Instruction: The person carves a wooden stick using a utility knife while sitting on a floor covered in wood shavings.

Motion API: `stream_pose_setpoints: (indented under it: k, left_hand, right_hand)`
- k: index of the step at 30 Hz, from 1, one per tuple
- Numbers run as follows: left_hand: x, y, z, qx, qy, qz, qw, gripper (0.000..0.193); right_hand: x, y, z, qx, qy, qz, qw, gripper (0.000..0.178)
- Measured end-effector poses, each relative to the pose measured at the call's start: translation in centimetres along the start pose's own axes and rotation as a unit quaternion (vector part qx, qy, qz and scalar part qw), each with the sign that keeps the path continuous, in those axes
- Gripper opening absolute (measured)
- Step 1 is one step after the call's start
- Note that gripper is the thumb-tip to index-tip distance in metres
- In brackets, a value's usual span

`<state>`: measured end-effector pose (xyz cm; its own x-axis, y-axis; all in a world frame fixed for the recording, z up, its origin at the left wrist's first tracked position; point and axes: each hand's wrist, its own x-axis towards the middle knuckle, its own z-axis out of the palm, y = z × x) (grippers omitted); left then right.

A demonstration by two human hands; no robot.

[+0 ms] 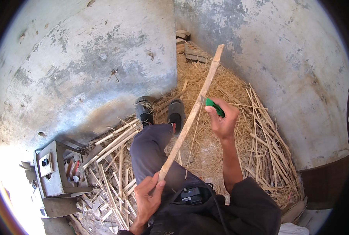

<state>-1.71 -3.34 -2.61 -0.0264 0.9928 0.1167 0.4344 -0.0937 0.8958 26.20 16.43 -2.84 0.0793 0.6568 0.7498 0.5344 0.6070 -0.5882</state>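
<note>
A long split bamboo strip (190,117) slants up and away from my lap toward the far right. My left hand (149,196) is closed round its near end, thumb on top. In my right hand (225,121) is a utility knife (215,107) with a green handle, the fingers wrapped round it. Its short blade meets the right edge of the strip, beyond the middle of its length. From near the blade a thin bamboo sliver (193,145) hangs down toward my leg.
Loose shavings (221,84) cover the floor ahead. Thin bamboo sticks (266,145) pile up on the right, and more split sticks (117,141) lie on the left. A wooden box (59,168) with small items stands at left. Worn walls (104,58) meet in a corner ahead.
</note>
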Motion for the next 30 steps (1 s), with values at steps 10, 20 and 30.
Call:
stream_pose_setpoints:
  k: [10,20,30]
  left_hand:
    - [-0.3,-0.6,0.0,-0.009,0.003,-0.026,1.000,0.032]
    - [-0.6,-0.9,0.1,0.006,-0.001,-0.042,0.999,0.031]
    - [-0.4,-0.8,0.3,0.004,0.006,-0.043,0.999,0.029]
  right_hand:
    - [2.6,2.9,0.5,-0.013,0.022,-0.001,1.000,0.040]
    - [4.4,4.8,0.6,-0.033,0.030,0.040,0.998,0.036]
    - [4.5,5.9,1.3,-0.035,0.037,0.037,0.998,0.032]
